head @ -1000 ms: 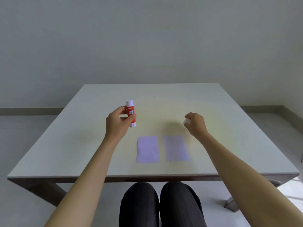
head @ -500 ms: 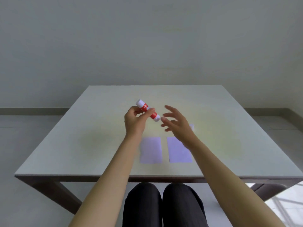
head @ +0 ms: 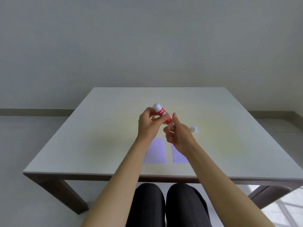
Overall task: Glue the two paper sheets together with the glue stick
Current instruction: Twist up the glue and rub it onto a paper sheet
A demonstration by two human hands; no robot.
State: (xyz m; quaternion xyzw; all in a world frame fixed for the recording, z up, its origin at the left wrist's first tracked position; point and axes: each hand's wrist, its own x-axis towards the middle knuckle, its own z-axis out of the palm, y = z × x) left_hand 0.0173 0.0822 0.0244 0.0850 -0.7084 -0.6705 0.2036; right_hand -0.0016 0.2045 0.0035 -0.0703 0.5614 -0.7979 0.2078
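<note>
— Grip status: the glue stick (head: 163, 115) is pinched, tilted, in the left hand (head: 148, 126); the right hand (head: 177, 134), fingers loosely curled, is touching its lower end.

— And the risk?

— Glue could be wound out too far and snapped. Both paper sheets (head: 156, 150) lie just below the grip on the worktop (head: 98, 136); the cap (head: 194, 128) could be knocked rightward.

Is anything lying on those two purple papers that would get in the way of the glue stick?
Nothing visible does. The glue stick is held above the table in both hands, its cap off to the right. Both paper sheets look bare, though the right forearm hides part of one.
</note>
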